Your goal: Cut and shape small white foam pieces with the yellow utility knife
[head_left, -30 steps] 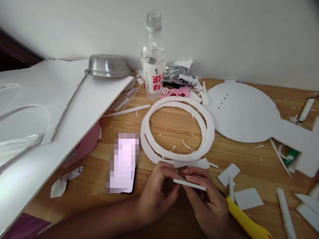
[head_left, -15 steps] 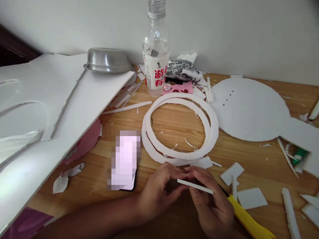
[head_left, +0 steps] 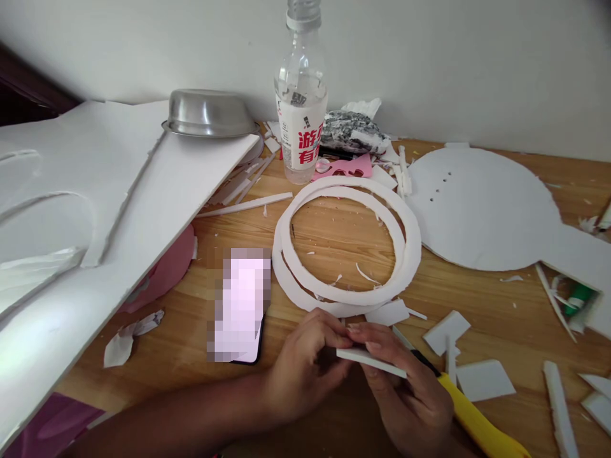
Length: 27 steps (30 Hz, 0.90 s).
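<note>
Between my two hands is a small flat piece of white foam board, its thin edge turned toward me. My right hand is closed on it, thumb below and fingers on top. The bent fingers of my left hand pinch its left end, and both hands' fingertips meet there. Just right of my right hand lies a yellow-handled knife, its blade partly behind the fingers. Two overlapping white foam rings rest on the wood table beyond my hands.
A phone lies left of the rings. A steel bowl sits upside down on a big white board. Behind the rings stands a plastic bottle. A white disc and foam scraps are at right.
The foam piece has tilted slightly, showing more of its upper face. My fingers have shifted a little along it, and more of the knife's blade shows. The whole view has moved slightly.
</note>
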Tool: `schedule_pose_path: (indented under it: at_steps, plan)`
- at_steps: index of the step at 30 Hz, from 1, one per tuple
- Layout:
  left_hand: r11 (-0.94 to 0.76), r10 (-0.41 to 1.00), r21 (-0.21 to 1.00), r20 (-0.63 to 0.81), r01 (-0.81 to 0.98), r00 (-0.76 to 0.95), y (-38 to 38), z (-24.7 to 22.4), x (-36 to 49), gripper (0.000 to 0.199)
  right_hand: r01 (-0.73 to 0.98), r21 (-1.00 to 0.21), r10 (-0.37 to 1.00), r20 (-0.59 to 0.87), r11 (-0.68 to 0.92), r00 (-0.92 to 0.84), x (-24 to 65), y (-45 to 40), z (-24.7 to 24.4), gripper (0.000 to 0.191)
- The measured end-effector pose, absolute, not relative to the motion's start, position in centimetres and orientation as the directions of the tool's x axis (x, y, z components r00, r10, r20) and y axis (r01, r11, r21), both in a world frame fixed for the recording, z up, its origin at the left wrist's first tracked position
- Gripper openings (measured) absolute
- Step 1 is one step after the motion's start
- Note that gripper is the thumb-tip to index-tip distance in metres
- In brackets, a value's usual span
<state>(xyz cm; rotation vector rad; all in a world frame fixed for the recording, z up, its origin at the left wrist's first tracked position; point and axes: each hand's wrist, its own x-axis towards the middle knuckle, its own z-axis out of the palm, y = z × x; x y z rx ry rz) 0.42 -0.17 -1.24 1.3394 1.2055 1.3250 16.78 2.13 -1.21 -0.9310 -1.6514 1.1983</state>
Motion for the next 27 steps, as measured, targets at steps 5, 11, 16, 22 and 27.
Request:
schedule_pose_path:
  at_steps: [5,11,16,22,27]
  plan:
    - [-0.139,0.990,0.988,0.139,0.060,0.000,-0.1,-0.8,0.3,0.016,0.036,-0.997,0.987,0.057,0.063,-0.151,15.9,1.6,-0.8,0.044]
    - [-0.067,0.998,0.994,0.067,0.082,-0.001,0.2,-0.3,0.0,0.013,0.081,-0.996,0.993,0.031,0.041,-0.115,15.7,2.2,-0.7,0.036]
    - [-0.181,0.982,0.979,0.175,0.089,0.075,0.8,0.2,-0.2,0.020,0.222,-0.966,0.949,0.059,0.133,-0.310,16.3,2.4,-1.0,0.036]
    - [-0.361,0.932,0.910,0.346,0.201,0.108,0.3,-0.1,-0.3,0.026,0.317,-0.882,0.897,0.214,0.347,-0.385,17.0,3.1,1.2,0.047]
    - [-0.557,0.825,0.744,0.548,0.368,0.141,-0.2,1.0,-0.6,0.024,0.740,-0.465,0.872,0.310,0.486,-0.378,20.9,2.1,3.1,0.037]
